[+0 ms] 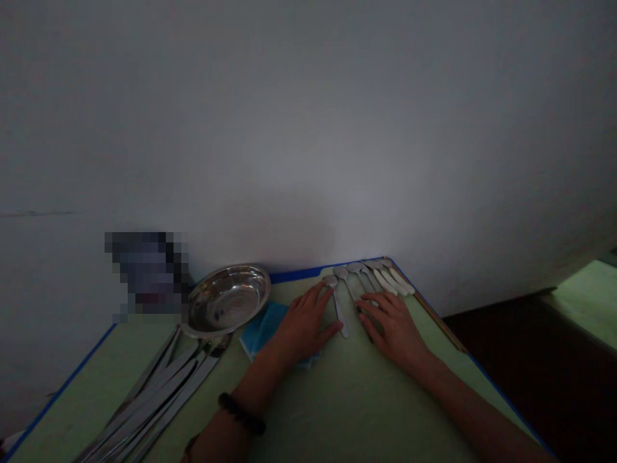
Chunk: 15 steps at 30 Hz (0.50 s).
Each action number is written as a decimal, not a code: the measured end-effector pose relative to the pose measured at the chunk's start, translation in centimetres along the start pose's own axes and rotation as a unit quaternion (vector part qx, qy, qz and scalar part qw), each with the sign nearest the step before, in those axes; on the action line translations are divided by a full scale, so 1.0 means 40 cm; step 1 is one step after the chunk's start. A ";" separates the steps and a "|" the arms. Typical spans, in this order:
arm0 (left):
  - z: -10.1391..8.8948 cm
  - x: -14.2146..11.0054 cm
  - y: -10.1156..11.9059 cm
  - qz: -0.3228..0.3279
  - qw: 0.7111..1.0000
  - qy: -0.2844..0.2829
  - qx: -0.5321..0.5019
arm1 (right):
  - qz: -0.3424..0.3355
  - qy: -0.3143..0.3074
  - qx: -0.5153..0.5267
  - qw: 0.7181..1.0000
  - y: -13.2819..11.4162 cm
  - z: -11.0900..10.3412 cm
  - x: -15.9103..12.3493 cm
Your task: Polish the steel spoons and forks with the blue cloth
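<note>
On the worktop (366, 405), a metal bowl (267, 289) sits left of our left hand (301, 331). Spread wide, that hand spans a spoon (338, 305), touching it; our right hand (398, 328), half-open, meets the next spoon's handle (349, 286).

the left hand (304, 325) touches a spoon (338, 306), the right hand (393, 328) beside more spoons (355, 267) in a row.

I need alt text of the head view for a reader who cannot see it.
A person's left hand and right hand are at a row of spoons on a green table. To the left are a blue item, a metal bowl and long utensils.
</note>
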State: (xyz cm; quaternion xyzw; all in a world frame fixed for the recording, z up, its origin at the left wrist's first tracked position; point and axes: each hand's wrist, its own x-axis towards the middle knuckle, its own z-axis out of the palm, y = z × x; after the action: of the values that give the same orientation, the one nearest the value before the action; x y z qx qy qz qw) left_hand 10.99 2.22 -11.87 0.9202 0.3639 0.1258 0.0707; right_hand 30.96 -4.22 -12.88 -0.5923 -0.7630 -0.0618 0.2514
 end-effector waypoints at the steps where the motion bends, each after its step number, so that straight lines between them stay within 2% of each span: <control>1: 0.009 0.010 -0.006 -0.002 1.000 0.001 0.002 | -0.004 0.003 0.003 1.000 0.000 0.005 0.000; 5: 0.032 0.032 -0.011 -0.010 1.000 0.005 0.011 | -0.006 -0.002 0.012 1.000 -0.002 0.023 0.007; 15: 0.047 0.049 0.020 -0.028 0.999 0.017 0.023 | 0.023 -0.018 -0.008 1.000 0.007 0.040 0.003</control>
State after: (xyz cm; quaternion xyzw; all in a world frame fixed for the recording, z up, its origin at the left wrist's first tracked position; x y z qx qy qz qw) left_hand 13.41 2.90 -13.13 0.9089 0.3932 0.1310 0.0468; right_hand 30.70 -3.39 -14.27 -0.6127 -0.7529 -0.0515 0.2346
